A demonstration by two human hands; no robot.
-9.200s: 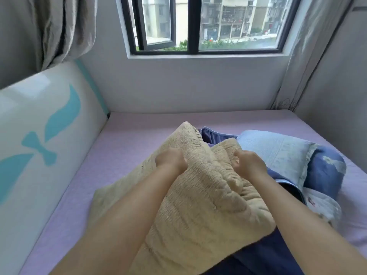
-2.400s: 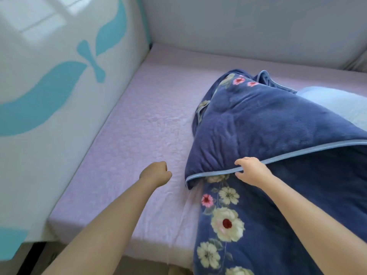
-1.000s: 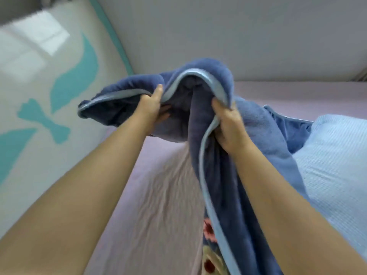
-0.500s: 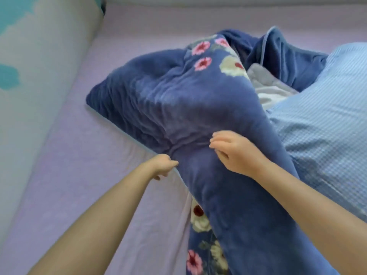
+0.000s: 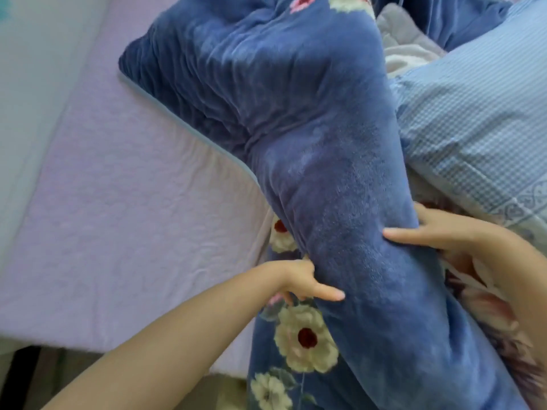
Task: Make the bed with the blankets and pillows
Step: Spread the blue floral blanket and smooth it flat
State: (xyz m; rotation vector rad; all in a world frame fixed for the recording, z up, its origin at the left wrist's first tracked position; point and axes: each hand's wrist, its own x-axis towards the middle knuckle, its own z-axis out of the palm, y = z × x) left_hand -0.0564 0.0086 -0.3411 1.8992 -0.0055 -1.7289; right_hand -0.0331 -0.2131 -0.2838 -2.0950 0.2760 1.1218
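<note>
A thick dark blue fleece blanket (image 5: 310, 128) with cream and pink flowers lies bunched in a long roll across the lilac bed sheet (image 5: 124, 202), its lower end hanging over the near edge. My left hand (image 5: 299, 281) grips the roll's left side, fingers tucked under the fold. My right hand (image 5: 438, 232) clasps its right side, thumb lying over the top. A light blue checked pillow (image 5: 473, 122) rests against the blanket at the right.
A white headboard panel (image 5: 32, 84) runs along the bed's left side. A grey and white piece of bedding (image 5: 405, 39) shows between blanket and pillow at the top. The bed's near edge and floor (image 5: 53, 368) lie at the bottom left.
Both hands have slid down the blanket roll toward me and now clasp it from either side. The view has tipped further down and closer to the blanket.
</note>
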